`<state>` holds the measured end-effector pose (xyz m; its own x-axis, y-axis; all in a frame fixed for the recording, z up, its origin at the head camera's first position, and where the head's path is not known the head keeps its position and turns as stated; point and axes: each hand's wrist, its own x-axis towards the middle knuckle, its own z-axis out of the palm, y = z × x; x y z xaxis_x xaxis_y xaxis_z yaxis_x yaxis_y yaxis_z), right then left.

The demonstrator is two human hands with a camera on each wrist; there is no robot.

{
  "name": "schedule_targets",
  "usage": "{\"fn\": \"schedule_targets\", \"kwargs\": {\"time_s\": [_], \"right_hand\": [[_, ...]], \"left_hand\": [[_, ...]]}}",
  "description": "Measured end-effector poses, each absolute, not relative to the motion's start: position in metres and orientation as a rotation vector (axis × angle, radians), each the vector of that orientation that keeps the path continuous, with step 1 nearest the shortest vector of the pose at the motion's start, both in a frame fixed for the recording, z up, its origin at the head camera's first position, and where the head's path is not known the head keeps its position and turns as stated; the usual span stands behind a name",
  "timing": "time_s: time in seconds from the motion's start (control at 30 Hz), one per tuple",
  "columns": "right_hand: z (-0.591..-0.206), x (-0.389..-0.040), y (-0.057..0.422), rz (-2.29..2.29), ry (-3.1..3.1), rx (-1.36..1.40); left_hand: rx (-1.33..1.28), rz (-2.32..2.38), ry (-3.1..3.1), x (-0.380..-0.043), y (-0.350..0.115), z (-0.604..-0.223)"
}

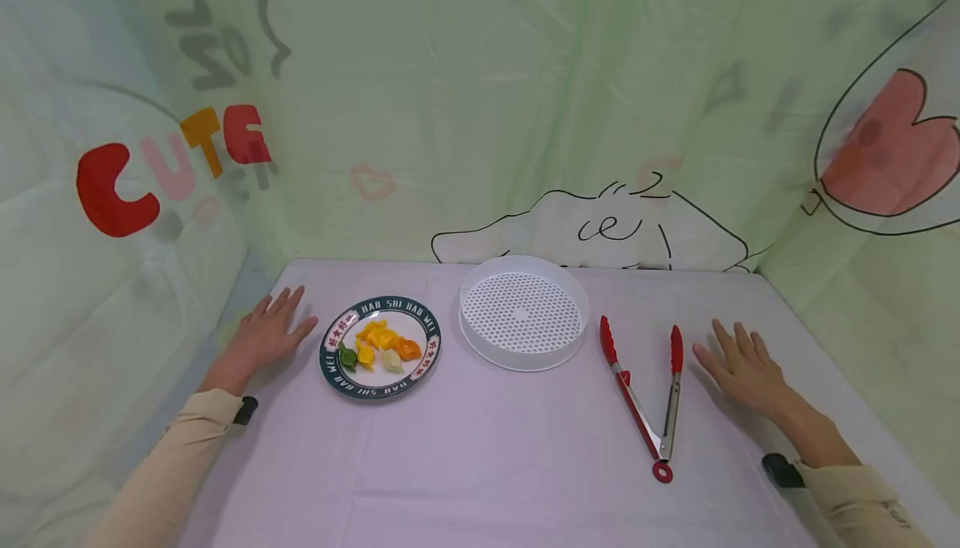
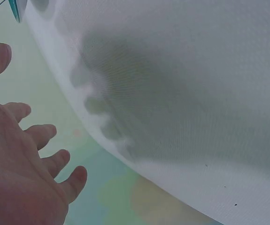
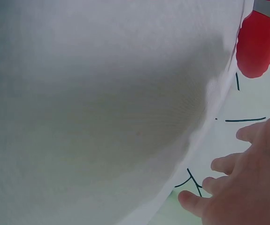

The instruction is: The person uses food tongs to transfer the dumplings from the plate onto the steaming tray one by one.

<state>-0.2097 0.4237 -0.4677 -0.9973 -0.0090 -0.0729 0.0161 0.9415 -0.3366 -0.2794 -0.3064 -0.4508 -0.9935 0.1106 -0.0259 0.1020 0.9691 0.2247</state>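
Tongs [image 1: 639, 415], a plate [image 1: 341, 377] and a white strainer [image 1: 522, 315] sat well apart from one another on a pale table [image 1: 480, 465], and the work looked as though it had not begun. Biggest of the three, the strainer stood near the far edge, around the middle, its holed floor in full sight. Just left of it was the plate, white inside a dark lettered rim. To the strainer's right lay the tongs, arms spread in a V, red tips pointing away and the ring nearest the person.

Neither hand held anything. The left hand [image 1: 267, 333] was loose, fingers spread, just beside the plate without touching it; the right hand [image 1: 746, 371] was likewise splayed and relaxed, a little right of the tongs.

Smallest were the food pieces [image 1: 382, 338], yellow, orange, green and pale, all the visible ones gathered on the plate; what they were was too small to tell. Nothing appeared done, then: tongs ungripped, food together on its plate, and all the handling seemingly left to do.
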Motion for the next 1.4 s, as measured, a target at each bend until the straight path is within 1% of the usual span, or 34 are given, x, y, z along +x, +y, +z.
{"fn": "schedule_targets", "kwargs": {"time_s": [0.23,0.4,0.63,0.77,1.0,1.2,1.4], "right_hand": [[-0.469,-0.205,0.425,-0.521,3.016,0.015],[-0.466,-0.200,0.415,-0.491,3.042,0.037],[-0.454,-0.185,0.362,-0.561,2.969,0.155],[-0.452,-0.174,0.330,-0.613,2.892,0.190],[-0.455,-0.164,0.299,-0.486,2.905,0.274],[-0.452,-0.162,0.295,-0.550,2.936,0.248],[-0.454,-0.157,0.309,-0.650,2.898,0.333]], "left_hand": [[0.179,0.364,3.090,-0.283,-0.306,-0.456],[0.209,0.421,3.132,-0.286,-0.295,-0.456],[0.133,0.578,2.922,-0.284,-0.278,-0.453],[0.154,0.622,2.841,-0.283,-0.275,-0.457],[0.144,0.654,2.808,-0.280,-0.277,-0.460],[0.161,0.658,2.807,-0.280,-0.280,-0.462],[0.181,0.666,2.794,-0.284,-0.274,-0.460]]}}
